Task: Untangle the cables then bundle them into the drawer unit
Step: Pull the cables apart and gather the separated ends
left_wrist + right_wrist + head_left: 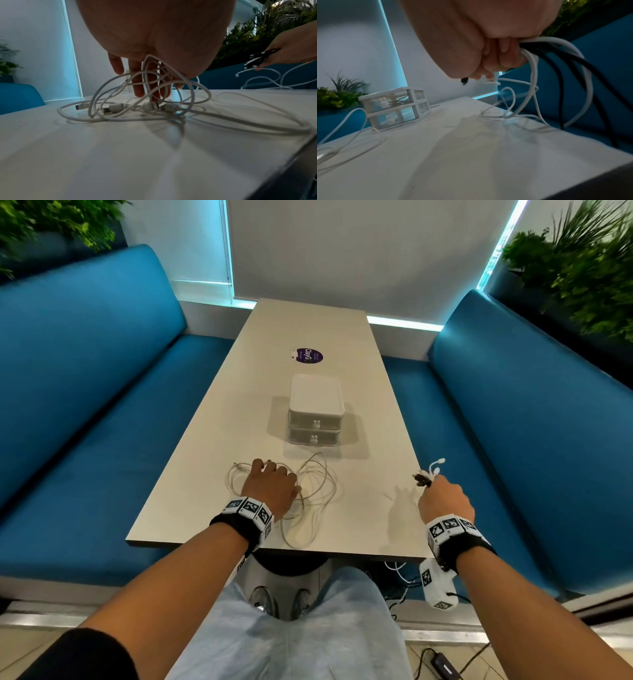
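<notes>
A loose tangle of white cables (317,486) (120,108) lies on the table's near end. My left hand (272,474) (147,86) is over it, fingers (138,86) pointing straight down among the loops, one loop riding up against the palm. My right hand (440,496) (501,56) (291,51) hovers at the right edge, gripping a bundle of black and white cables (428,472) (573,58); the ends stick out above the fist and the rest hangs off the table. The white two-drawer unit (315,409) (393,106) stands mid-table with both drawers closed and dark cables in the top one.
The beige table (342,337) carries a purple sticker (308,356) behind the drawer unit. Blue benches (85,405) (531,422) flank it on both sides. More cables (397,573) and a black adapter (445,666) lie on the floor.
</notes>
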### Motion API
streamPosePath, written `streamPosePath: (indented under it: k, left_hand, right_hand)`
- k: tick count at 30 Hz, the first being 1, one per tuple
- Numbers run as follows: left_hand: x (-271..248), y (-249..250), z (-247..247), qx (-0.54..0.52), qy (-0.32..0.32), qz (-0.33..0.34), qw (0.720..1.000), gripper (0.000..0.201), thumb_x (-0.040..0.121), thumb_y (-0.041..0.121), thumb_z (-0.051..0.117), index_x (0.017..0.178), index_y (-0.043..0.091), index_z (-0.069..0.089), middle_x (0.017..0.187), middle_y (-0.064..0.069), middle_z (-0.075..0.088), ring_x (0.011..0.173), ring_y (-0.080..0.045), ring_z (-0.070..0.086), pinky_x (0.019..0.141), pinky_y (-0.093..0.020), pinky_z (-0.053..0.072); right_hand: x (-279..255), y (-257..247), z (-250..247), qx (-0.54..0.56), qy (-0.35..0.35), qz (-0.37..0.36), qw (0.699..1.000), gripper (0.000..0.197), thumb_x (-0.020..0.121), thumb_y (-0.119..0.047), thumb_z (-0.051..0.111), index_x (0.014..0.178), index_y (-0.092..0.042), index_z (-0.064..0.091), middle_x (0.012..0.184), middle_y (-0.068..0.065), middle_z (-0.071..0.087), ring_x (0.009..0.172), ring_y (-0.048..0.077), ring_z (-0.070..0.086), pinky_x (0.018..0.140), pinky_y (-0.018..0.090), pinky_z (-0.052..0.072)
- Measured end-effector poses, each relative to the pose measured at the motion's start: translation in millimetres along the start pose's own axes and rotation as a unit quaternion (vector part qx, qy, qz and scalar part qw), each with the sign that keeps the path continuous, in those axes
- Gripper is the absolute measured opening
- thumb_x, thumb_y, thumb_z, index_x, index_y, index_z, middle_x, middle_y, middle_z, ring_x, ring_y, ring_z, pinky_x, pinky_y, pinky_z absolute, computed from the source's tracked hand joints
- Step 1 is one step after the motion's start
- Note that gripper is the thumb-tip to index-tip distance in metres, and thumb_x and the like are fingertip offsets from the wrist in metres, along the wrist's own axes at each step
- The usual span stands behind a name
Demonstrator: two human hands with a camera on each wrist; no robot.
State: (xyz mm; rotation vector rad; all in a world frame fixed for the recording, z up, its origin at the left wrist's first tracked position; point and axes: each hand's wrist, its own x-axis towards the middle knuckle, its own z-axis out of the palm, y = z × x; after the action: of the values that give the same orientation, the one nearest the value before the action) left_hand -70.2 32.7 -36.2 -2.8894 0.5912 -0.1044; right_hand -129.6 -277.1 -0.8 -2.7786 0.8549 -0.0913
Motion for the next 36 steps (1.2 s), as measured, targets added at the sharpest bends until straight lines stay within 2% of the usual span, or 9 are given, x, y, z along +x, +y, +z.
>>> streamPosePath:
  k: [8,13,16,20,24,26,28,33,36]
  left_hand:
    - [0.6,4.5,-5.6,-0.096,0.047,0.012,0.994,0.035,0.099,0.050,0.036,0.111,0.023,0.055,0.114,0.001,0.058,0.109,-0.024,0.051,0.100,-0.042,0.029]
    - [-8.2,-12.2,-1.8,-0.190,0.053,0.011,0.980,0.055,0.091,0.065,0.023,0.116,0.025,0.052,0.113,0.004,0.058,0.106,-0.020,0.052,0.096,-0.040,0.032]
    - [-18.8,-21.2,-2.4,-0.227,0.101,0.005,0.969,0.058,0.090,0.053,0.017,0.122,0.020,0.052,0.118,0.000,0.056,0.108,-0.021,0.052,0.097,-0.040,0.032]
    - [-21.5,-33.7,-3.1,-0.283,0.198,-0.091,0.934,0.047,0.090,0.033,0.031,0.128,0.011,0.047,0.119,-0.005,0.055,0.106,-0.025,0.051,0.094,-0.042,0.033]
    - [-19.0,-48.4,3.4,-0.255,0.106,-0.167,0.947,0.037,0.090,0.015,0.048,0.128,0.015,0.045,0.111,-0.003,0.061,0.105,-0.027,0.055,0.094,-0.042,0.031]
    - [-19.6,-52.9,9.0,-0.231,0.048,-0.185,0.954,0.026,0.094,0.021,0.045,0.119,0.018,0.048,0.105,-0.004,0.064,0.101,-0.027,0.058,0.093,-0.042,0.031]
    - [-19.8,-53.7,16.2,-0.221,0.013,-0.185,0.958,0.020,0.097,0.030,0.042,0.114,0.020,0.048,0.102,-0.003,0.066,0.098,-0.028,0.060,0.093,-0.042,0.032]
    - [-19.2,-50.6,26.0,-0.218,0.044,-0.183,0.958,0.024,0.096,0.034,0.046,0.115,0.018,0.049,0.107,-0.004,0.063,0.102,-0.028,0.057,0.093,-0.043,0.035]
    - [-14.3,-52.3,23.3,-0.212,0.079,-0.180,0.957,0.030,0.095,0.026,0.049,0.123,0.016,0.050,0.122,-0.007,0.054,0.111,-0.029,0.051,0.095,-0.043,0.036]
  right_hand:
    - [-5.9,-32.7,12.2,0.129,-0.020,-0.081,0.988,0.025,0.100,-0.025,0.043,0.106,-0.009,0.062,0.098,0.016,0.065,0.096,0.039,0.060,0.073,0.037,0.046]
    - [-9.2,-50.4,22.5,0.223,-0.093,-0.060,0.968,0.022,0.096,-0.026,0.051,0.099,-0.015,0.070,0.092,0.012,0.069,0.087,0.033,0.062,0.069,0.031,0.040]
    - [-16.6,-64.9,24.9,0.248,-0.129,-0.071,0.957,0.029,0.095,-0.028,0.052,0.111,-0.009,0.067,0.104,0.015,0.068,0.099,0.036,0.060,0.075,0.031,0.040]
    - [-27.4,-83.1,30.6,0.276,-0.180,-0.106,0.938,0.028,0.099,-0.021,0.044,0.110,-0.011,0.069,0.121,0.011,0.064,0.112,0.032,0.057,0.087,0.031,0.041]
    - [-39.0,-100.0,34.1,0.292,-0.204,-0.136,0.924,0.026,0.100,-0.022,0.041,0.091,-0.019,0.065,0.086,0.003,0.060,0.081,0.025,0.057,0.079,0.039,0.048]
    - [-43.6,-106.3,33.2,0.307,-0.218,-0.134,0.917,0.024,0.100,-0.022,0.041,0.092,-0.016,0.063,0.068,0.001,0.055,0.060,0.024,0.057,0.068,0.040,0.053]
    - [-47.6,-111.3,32.0,0.302,-0.234,-0.143,0.913,0.024,0.101,-0.023,0.039,0.095,-0.014,0.061,0.065,0.002,0.053,0.051,0.022,0.056,0.062,0.040,0.054]
    - [-55.8,-123.9,32.7,0.226,-0.224,-0.206,0.925,0.026,0.101,-0.026,0.041,0.094,-0.019,0.065,0.086,0.004,0.062,0.080,0.026,0.057,0.071,0.032,0.041]
    - [-58.3,-130.5,33.9,0.209,-0.234,-0.203,0.928,0.025,0.096,-0.029,0.046,0.098,-0.012,0.064,0.095,0.009,0.067,0.088,0.030,0.060,0.074,0.036,0.042]
